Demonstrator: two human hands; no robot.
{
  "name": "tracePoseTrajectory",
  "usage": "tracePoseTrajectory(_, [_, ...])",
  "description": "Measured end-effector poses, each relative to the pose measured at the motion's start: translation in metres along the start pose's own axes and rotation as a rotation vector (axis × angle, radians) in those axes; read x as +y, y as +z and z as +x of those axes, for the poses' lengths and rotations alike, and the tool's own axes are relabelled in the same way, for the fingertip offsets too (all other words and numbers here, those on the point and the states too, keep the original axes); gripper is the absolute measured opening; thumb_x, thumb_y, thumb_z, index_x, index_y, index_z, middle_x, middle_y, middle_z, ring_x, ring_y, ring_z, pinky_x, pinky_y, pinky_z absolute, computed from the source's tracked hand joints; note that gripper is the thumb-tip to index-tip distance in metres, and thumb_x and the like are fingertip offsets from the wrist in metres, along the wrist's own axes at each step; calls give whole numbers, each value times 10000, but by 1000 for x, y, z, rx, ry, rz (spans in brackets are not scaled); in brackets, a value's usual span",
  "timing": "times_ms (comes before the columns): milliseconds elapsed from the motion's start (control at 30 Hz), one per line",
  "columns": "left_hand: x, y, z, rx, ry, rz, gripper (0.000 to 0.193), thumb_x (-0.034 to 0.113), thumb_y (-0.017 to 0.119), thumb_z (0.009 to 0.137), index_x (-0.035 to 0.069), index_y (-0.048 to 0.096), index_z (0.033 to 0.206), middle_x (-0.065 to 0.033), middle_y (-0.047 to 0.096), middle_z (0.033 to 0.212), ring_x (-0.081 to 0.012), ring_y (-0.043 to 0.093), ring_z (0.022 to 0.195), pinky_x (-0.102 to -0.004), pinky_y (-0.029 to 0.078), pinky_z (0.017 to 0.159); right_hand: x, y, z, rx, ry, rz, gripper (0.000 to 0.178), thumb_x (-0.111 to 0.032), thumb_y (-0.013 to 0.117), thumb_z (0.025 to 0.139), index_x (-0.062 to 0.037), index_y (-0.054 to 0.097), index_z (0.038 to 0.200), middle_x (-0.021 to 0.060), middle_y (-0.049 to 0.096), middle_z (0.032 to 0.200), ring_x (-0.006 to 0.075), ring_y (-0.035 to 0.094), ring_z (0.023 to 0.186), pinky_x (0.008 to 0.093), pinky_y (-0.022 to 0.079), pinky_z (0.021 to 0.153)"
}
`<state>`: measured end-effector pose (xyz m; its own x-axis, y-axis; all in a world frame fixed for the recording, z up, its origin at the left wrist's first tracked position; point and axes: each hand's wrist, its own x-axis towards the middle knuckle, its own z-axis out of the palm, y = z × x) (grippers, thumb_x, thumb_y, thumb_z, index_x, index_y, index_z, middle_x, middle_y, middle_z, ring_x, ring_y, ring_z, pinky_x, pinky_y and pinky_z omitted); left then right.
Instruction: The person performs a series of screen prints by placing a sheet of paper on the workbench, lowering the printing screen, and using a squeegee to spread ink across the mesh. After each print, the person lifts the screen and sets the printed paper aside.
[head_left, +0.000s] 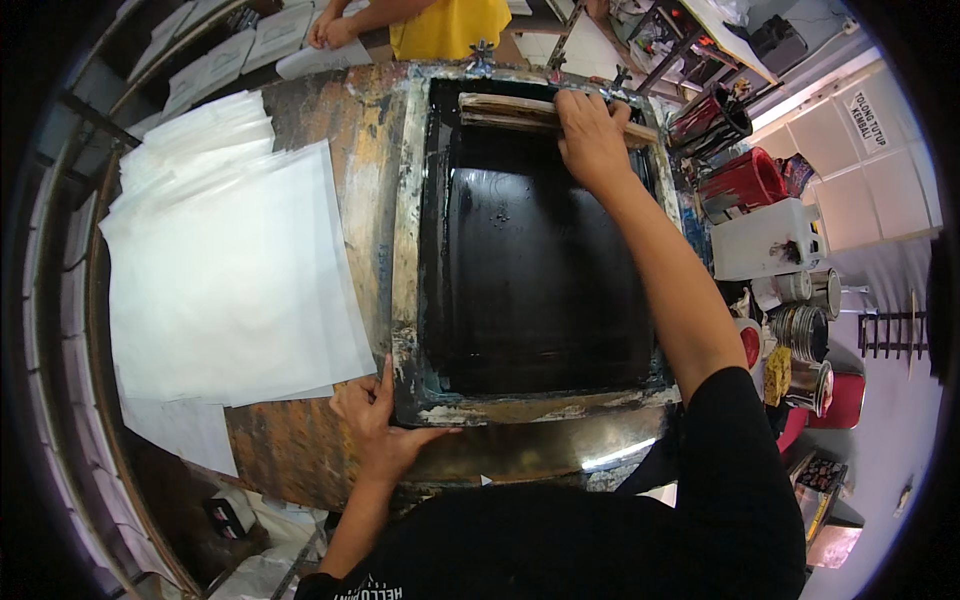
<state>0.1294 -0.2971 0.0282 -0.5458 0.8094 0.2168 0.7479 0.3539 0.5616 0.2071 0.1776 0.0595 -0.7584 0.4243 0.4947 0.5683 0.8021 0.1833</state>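
A screen-printing frame (pixel 407 230) with ink-stained wooden edges lies on the table in front of me. Its mesh (pixel 550 270) is coated with glossy black ink. At the far end, my right hand (pixel 597 140) is closed around a wooden squeegee (pixel 500 107) that rests across the screen. My left hand (pixel 378 418) holds the near left corner of the frame, its index finger along the side and its thumb along the near edge. To the left is a large, uneven stack of white sheets (pixel 235 270). Whatever lies under the screen is hidden.
Ink containers, including a red bucket (pixel 745 178), a white jerrycan (pixel 765 240) and several tins, crowd the right side. Hinge clamps (pixel 482 55) line the frame's far edge. Beyond the table stands a person in yellow (pixel 450 28). A rack (pixel 75 330) runs along the left.
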Motion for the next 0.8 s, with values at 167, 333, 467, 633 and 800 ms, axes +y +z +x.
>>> tracePoseTrajectory(167, [1, 0, 2, -46, 10, 79, 1227, 721, 927, 526, 39, 626, 1500, -70, 504, 994, -276, 487, 984, -447, 299, 953, -15, -17, -26, -83, 30, 5, 471, -81, 775, 802, -116, 530, 1203, 66, 603, 1119, 282, 590, 1129, 546, 383, 976])
tracePoseTrajectory(333, [1, -1, 3, -39, 32, 67, 1227, 696, 938, 517, 18, 624, 1491, -74, 522, 1016, -282, 495, 1009, -447, 294, 955, -34, -34, -45, -58, 43, -61, 449, -103, 778, 810, -117, 542, 1192, 53, 610, 1123, 265, 597, 1124, 546, 387, 980])
tracePoseTrajectory(467, [4, -1, 2, -14, 30, 75, 1144, 671, 954, 517, 30, 680, 1425, -103, 553, 1055, -309, 521, 1066, -479, 317, 1004, -63, -68, -103, -65, 49, -11, 370, -78, 757, 811, -117, 553, 1117, 61, 592, 1073, 277, 589, 1094, 550, 380, 990])
tracePoseTrajectory(633, [6, 0, 1, 32, 45, 70, 1114, 630, 969, 527, 64, 669, 1439, -98, 565, 1097, -317, 521, 1113, -501, 324, 1038, -112, -151, -189, -216, 71, 101, 222, -59, 614, 893, -119, 566, 1101, 53, 552, 1001, 270, 572, 1031, 571, 367, 1026])
tracePoseTrajectory(800, [1, 3, -3, 9, 12, 69, 1099, 606, 985, 544, 54, 670, 1441, -89, 563, 1099, -311, 518, 1124, -495, 321, 1071, -132, -202, -213, -365, 82, 127, 225, -46, 634, 869, -100, 570, 1078, 60, 541, 989, 269, 567, 1011, 538, 378, 1004])
